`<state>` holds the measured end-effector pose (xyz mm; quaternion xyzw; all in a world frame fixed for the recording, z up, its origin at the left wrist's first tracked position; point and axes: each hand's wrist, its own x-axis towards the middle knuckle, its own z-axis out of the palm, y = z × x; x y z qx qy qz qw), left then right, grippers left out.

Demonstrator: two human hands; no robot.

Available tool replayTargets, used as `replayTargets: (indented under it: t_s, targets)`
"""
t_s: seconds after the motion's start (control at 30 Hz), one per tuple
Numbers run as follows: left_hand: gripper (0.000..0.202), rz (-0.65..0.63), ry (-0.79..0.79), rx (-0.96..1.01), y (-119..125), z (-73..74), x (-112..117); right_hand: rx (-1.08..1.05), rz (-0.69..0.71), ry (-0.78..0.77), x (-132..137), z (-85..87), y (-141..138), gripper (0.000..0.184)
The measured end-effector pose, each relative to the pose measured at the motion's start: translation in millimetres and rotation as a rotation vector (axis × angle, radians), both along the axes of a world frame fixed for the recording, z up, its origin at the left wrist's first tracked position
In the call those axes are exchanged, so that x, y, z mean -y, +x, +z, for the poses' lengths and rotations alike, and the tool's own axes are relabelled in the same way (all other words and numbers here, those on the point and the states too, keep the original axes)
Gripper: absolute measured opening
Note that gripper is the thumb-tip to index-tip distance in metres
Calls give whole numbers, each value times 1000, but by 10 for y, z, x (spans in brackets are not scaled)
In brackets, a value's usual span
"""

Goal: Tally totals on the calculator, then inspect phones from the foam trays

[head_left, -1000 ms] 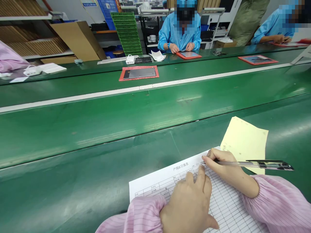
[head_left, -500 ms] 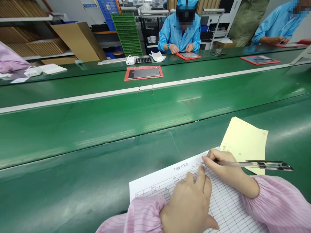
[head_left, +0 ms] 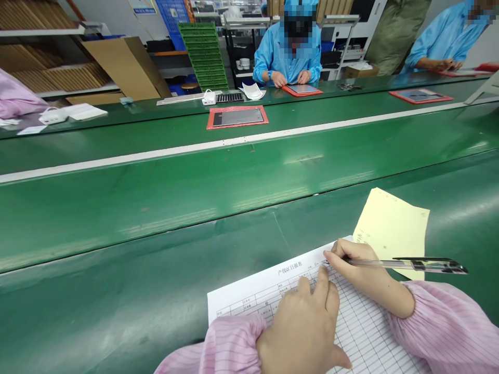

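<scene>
A printed form [head_left: 249, 288] with a table grid lies on the dark green bench in front of me. My left hand [head_left: 306, 324] rests flat on it, fingers spread and pointing away from me, with nothing held. In my right hand [head_left: 356, 262] is a pen [head_left: 423, 265] with a clear barrel and black clip. Its tip touches the upper right of the form, just beyond my left fingertips; the fingers partly hide it. A yellow sheet of paper [head_left: 397, 223] with handwriting lies behind my right hand, partly under the wrist.
Beyond the bench runs a green conveyor belt [head_left: 163, 140] with a pale rail. On it lie a flat grey panel [head_left: 239, 117] on red wrap and another red-edged panel [head_left: 421, 96]. Two co-workers [head_left: 288, 52] in blue sit across. White chargers [head_left: 209, 97] stand on the far edge.
The red-wrapped panels on the belt have shifted slightly to the right. My hands stay in nearly the same place, the pen's rear end tilting a touch.
</scene>
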<state>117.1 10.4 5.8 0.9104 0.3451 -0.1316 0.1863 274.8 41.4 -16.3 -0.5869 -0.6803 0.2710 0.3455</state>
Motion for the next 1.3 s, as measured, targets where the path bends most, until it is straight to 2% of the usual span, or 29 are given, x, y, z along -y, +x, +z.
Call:
replayTargets:
  t_s: [0.47,0.93,1.3]
  targets:
    - [87,6,-43,-8,14,13,-4,-13,27,35,-5,-5,-4,33]
    - [86,35,-35,44,-10,-13,-12,-33,-62,39,-27,26,35,33]
    - [87,64,-86,43,-18,-2,-22,-11,-53,76,-16,-3,27,35]
